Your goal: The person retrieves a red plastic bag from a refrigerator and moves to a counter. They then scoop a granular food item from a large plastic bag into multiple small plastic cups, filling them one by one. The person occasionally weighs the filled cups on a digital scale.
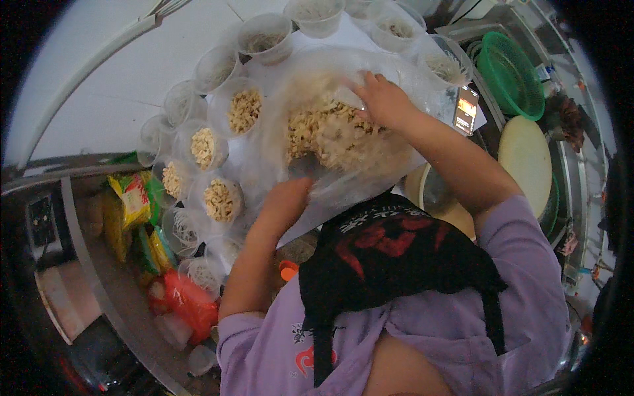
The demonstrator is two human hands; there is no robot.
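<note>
A large clear plastic bag [366,153] lies spread on the white table surface, with a heap of small tan, chopped food pieces [307,128] inside it. My left hand [292,200] is closed at the bag's near edge. Just beyond its fingers is a dark grey patch that I cannot identify. Over the far part of the heap, my right hand [384,101] is blurred, its fingers spread beside a pale, flat-looking thing [350,96]. Whether it grips that thing is unclear. Clear plastic cups holding tan pieces [219,200] stand left of the bag.
More clear cups with thin pale strands [265,39] curve around the table's far and left sides. A lit phone [466,110] lies at right, near a green basket [510,74] and a pale oval board [525,163]. Yellow packets [133,198] and a red bag [190,302] sit lower left.
</note>
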